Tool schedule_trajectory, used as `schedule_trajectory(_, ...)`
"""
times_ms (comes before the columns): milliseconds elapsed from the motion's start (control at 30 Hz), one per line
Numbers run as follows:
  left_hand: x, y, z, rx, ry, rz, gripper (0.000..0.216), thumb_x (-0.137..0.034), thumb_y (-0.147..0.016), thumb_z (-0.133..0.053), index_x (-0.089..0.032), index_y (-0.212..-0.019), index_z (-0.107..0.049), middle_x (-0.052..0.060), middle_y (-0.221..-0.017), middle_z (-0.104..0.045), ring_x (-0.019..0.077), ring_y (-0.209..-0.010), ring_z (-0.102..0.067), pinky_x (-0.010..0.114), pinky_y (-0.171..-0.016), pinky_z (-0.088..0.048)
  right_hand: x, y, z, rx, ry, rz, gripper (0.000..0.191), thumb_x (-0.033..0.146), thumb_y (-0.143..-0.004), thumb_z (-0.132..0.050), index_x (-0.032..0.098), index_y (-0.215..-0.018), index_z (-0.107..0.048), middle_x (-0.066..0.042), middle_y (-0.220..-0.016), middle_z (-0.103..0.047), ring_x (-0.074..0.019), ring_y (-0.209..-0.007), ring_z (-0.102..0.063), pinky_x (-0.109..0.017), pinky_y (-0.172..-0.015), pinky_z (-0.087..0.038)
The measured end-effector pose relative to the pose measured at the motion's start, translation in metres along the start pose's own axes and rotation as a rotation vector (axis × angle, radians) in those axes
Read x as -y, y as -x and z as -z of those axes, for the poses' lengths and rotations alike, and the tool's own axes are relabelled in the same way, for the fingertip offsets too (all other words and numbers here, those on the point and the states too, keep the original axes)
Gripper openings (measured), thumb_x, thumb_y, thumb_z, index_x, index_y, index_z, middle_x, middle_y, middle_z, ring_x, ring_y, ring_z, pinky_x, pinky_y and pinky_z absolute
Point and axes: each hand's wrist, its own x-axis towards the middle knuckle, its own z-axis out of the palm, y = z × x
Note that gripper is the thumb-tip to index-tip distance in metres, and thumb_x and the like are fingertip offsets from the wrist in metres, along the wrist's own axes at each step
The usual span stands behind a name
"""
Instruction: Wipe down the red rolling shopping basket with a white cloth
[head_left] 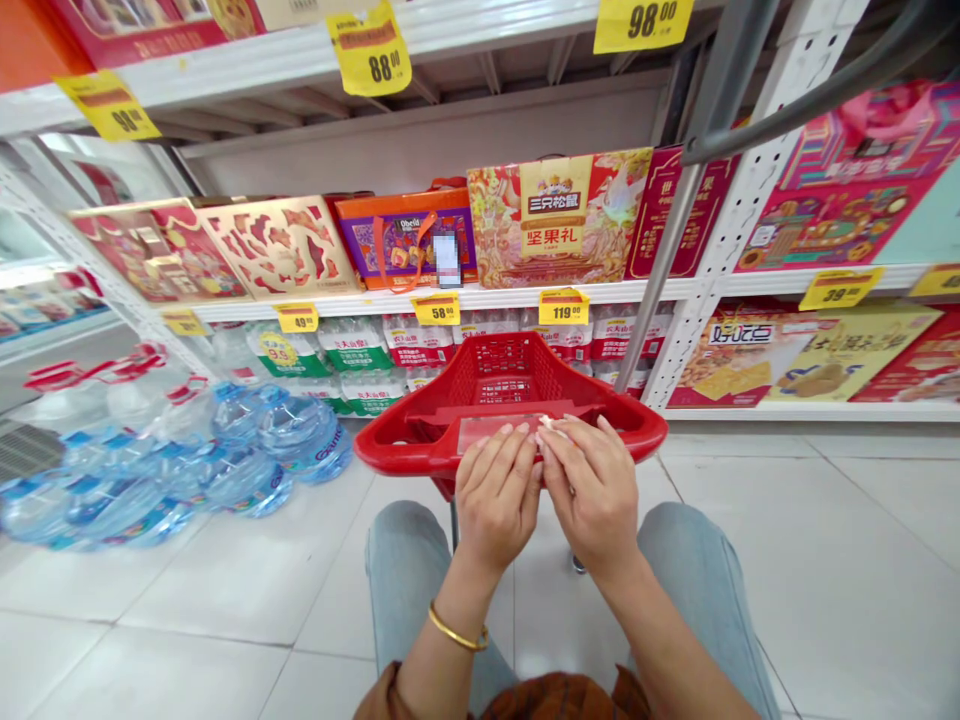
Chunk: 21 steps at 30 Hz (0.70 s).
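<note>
A red plastic shopping basket [420, 450] stands on the floor in front of my knees. Both hands meet at its near rim. My left hand [497, 495] has its fingers curled and pressed against the rim. My right hand [592, 490] is closed in a pinch on a small white thing [545, 424] at the fingertips, too small to name. The fingertips of the two hands touch each other. A gold bangle [456, 632] circles my left wrist.
Shelves ahead carry gift boxes [559, 215] with yellow price tags [563, 306]. Packs of bottled water [352, 355] fill the lowest shelf. Large blue water jugs [247, 450] lie on the white tile floor at left. A grey metal bar [679, 220] slants past the shelf upright.
</note>
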Motion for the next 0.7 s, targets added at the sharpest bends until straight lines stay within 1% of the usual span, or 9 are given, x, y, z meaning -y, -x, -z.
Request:
schedule_trajectory(233, 0.002, -0.001, 0.000, -0.014, 0.003, -0.019, 0.031, -0.019, -0.090, -0.056, -0.017, -0.121, -0.062, 0.010, -0.114, -0.072, 0.0216, -0.112, -0.064, 0.036, -0.102, -0.038, -0.014, -0.001, 0.007, 0.000, 0.069, 0.015, 0.021, 0.018, -0.088, -0.059, 0.020, -0.108, -0.065, -0.007, -0.105, -0.071, -0.0209, -0.102, -0.065, -0.041, -0.100, -0.046)
schedule_trajectory(433, 0.005, -0.002, 0.000, -0.002, 0.001, -0.038, 0.028, -0.018, -0.090, -0.056, -0.014, -0.118, -0.063, 0.010, -0.114, -0.072, 0.0221, -0.112, -0.064, 0.035, -0.101, -0.038, -0.031, 0.001, 0.014, -0.020, 0.104, 0.001, 0.020, 0.017, -0.087, -0.061, 0.020, -0.106, -0.066, -0.006, -0.106, -0.071, -0.0216, -0.104, -0.064, -0.050, -0.110, -0.036)
schedule_trajectory(500, 0.007, -0.002, 0.001, 0.003, 0.004, -0.050, 0.028, -0.018, -0.091, -0.056, -0.014, -0.118, -0.062, 0.010, -0.115, -0.072, 0.0221, -0.112, -0.064, 0.036, -0.101, -0.038, -0.037, 0.001, 0.017, -0.037, 0.104, -0.015, 0.019, 0.018, -0.088, -0.060, 0.021, -0.105, -0.067, -0.007, -0.106, -0.071, -0.0215, -0.104, -0.064, -0.050, -0.111, -0.035)
schedule_trajectory(700, 0.012, -0.002, 0.000, -0.007, 0.003, -0.060, 0.032, -0.019, -0.090, -0.055, -0.017, -0.122, -0.061, 0.009, -0.115, -0.072, 0.0212, -0.113, -0.064, 0.035, -0.100, -0.040, -0.051, -0.001, 0.023, -0.044, 0.026, -0.040, 0.019, 0.019, -0.089, -0.059, 0.021, -0.105, -0.068, -0.007, -0.104, -0.071, -0.0213, -0.102, -0.064, -0.048, -0.105, -0.043)
